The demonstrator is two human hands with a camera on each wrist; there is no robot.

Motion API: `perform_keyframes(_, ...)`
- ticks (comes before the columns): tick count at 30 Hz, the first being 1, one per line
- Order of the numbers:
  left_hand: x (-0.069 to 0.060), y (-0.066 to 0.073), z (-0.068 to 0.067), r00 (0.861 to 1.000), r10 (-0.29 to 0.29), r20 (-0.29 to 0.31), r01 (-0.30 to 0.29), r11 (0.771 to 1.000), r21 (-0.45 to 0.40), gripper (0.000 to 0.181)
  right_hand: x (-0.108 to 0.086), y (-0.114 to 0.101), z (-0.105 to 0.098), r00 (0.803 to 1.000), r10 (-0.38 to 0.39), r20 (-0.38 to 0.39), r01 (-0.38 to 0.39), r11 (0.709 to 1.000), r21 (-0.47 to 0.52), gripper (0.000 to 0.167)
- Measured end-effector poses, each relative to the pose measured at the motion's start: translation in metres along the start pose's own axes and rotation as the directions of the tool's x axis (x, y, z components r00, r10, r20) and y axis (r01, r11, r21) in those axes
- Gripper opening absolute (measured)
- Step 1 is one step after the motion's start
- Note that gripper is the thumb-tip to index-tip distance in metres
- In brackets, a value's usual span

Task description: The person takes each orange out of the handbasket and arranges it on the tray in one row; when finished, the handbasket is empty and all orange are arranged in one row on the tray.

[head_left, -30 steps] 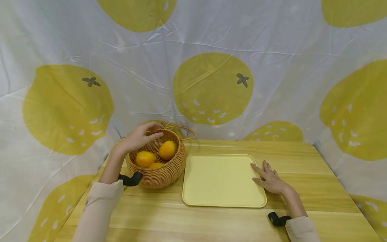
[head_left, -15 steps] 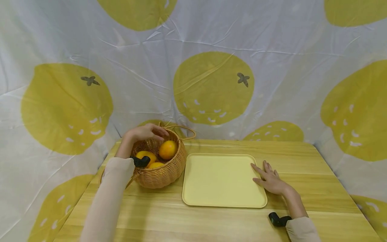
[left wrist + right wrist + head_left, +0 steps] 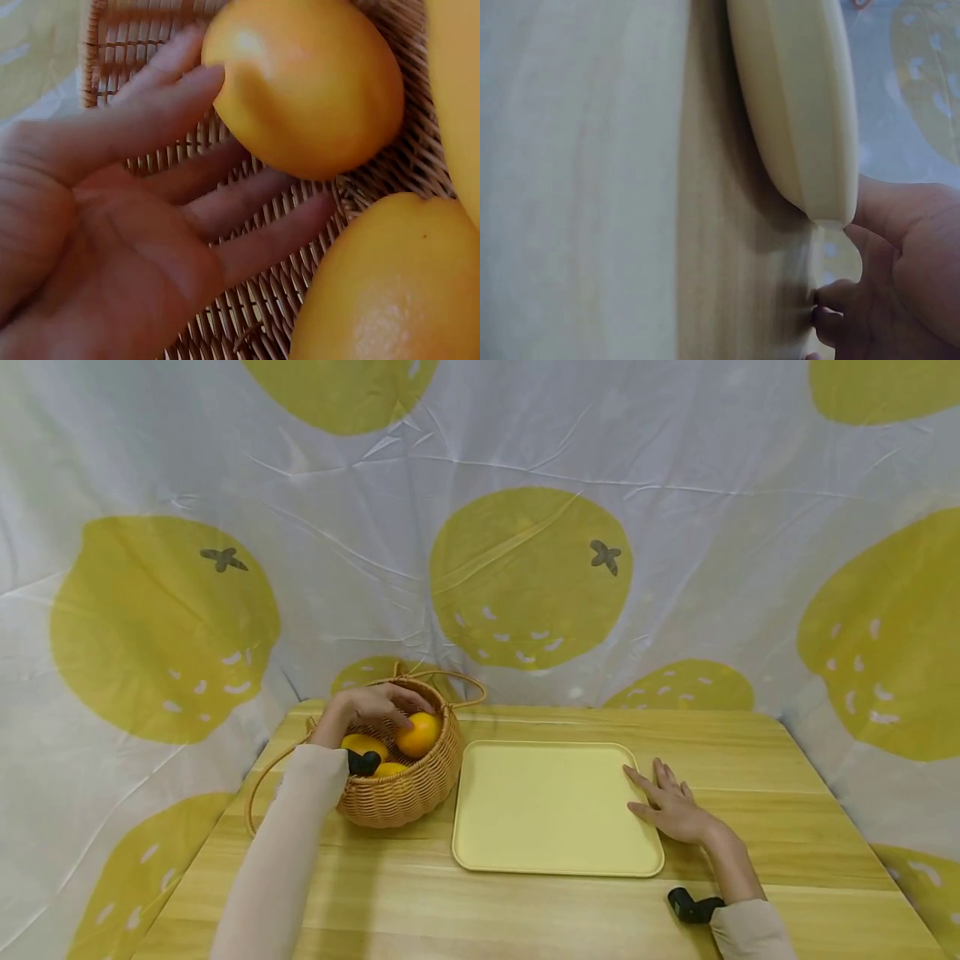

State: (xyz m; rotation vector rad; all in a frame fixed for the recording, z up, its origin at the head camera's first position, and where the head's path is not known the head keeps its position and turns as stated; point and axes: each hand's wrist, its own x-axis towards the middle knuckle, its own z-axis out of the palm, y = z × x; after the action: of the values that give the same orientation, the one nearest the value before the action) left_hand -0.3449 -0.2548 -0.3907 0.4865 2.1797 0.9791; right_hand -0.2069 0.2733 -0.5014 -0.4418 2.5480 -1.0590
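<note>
In the head view, my left hand (image 3: 372, 706) reaches into a wicker basket (image 3: 408, 797). Its thumb touches a yellow-orange mango (image 3: 420, 737), while the other fingers extend loosely behind and below that fruit in the left wrist view, not closed round it. Lower in the basket lie another mango (image 3: 397, 292) and a third, partly covered one (image 3: 390, 769). My right hand (image 3: 678, 810) has its fingers spread at the right edge of a pale yellow tray (image 3: 555, 810); thumb and forefinger lie on the rim, the other fingers beyond it on the table.
The basket and tray stand side by side on a wooden table (image 3: 525, 918). One basket handle (image 3: 468, 689) leans out at the back, another (image 3: 255, 793) at the left. A fruit-patterned cloth (image 3: 690, 568) hangs behind the table.
My left hand has moved right and down from above the basket's left rim to the mango inside, and its thumb now touches it. The right hand and the tray stay in place.
</note>
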Motion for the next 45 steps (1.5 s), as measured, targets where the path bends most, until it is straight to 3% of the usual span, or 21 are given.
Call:
perform_keyframes(5, 0.001, -0.001, 0.004, 0.999, 0.031, 0.023, -0.031, 1.000, 0.004, 0.049, 0.000, 0.000, 0.001, 1.000, 0.001, 0.004, -0.001, 1.000, -0.001, 0.071)
perform_keyframes(12, 0.001, -0.007, 0.006, 0.998, 0.033, 0.055, -0.029, 0.997, -0.073, 0.054, 0.001, 0.000, -0.001, 1.000, -0.008, 0.001, 0.008, 1.000, -0.006, 0.071)
perform_keyframes(27, 0.007, -0.014, 0.006, 0.997, -0.011, 0.073, 0.012, 1.000, -0.017, 0.064, 0.001, 0.001, -0.001, 1.000, -0.003, 0.000, 0.003, 1.000, -0.001, 0.071)
perform_keyframes(34, 0.009, -0.015, 0.005, 0.998, 0.009, 0.056, -0.010, 1.000, 0.024, 0.063, 0.000, 0.001, 0.000, 1.000, 0.004, -0.004, -0.004, 1.000, -0.015, 0.070)
perform_keyframes(40, 0.004, -0.018, 0.004, 0.998, 0.000, 0.057, 0.002, 1.000, -0.028, 0.062, 0.000, 0.001, 0.001, 1.000, 0.000, -0.011, 0.000, 1.000, -0.010, 0.070)
perform_keyframes(42, 0.002, -0.020, 0.003, 0.999, -0.009, 0.038, 0.011, 0.999, -0.045, 0.063, 0.000, 0.000, 0.001, 1.000, 0.001, -0.012, -0.001, 1.000, -0.012, 0.070)
perform_keyframes(45, -0.002, -0.023, 0.001, 1.000, 0.014, -0.012, -0.014, 1.000, -0.003, 0.064, 0.000, 0.000, 0.002, 1.000, 0.003, -0.014, -0.003, 1.000, -0.015, 0.070)
